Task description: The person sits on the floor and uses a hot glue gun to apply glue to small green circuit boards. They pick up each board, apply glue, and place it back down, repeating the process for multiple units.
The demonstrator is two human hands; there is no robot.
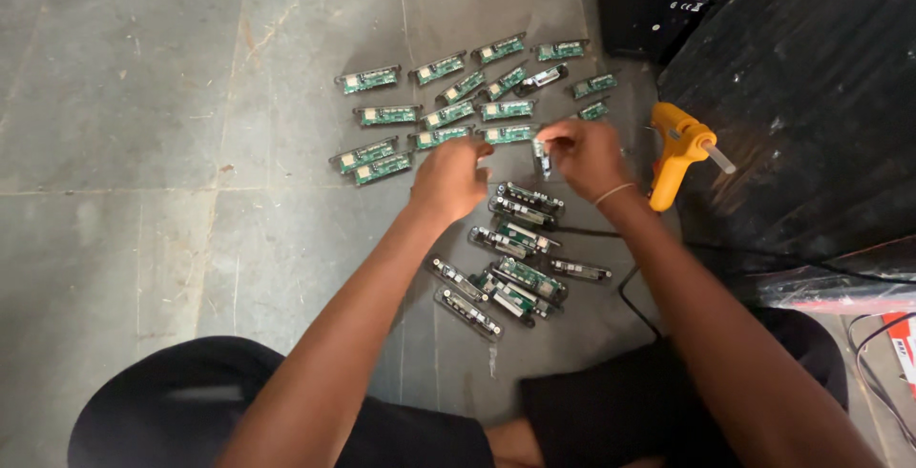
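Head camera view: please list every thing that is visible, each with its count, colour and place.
Circuit boards, far group: about sixteen, green, spread on the floor beyond the hands.
Circuit boards, near group: about ten, green and black, piled between the forearms.
Small board: one, partly hidden, at the right fingertips.
Glue gun: one, yellow, standing right of the hands.
Cable: black, on the floor by the right forearm.
Floor: grey stone tiles.
Left hand: closed, beside the small board.
Right hand: pinching the small board.
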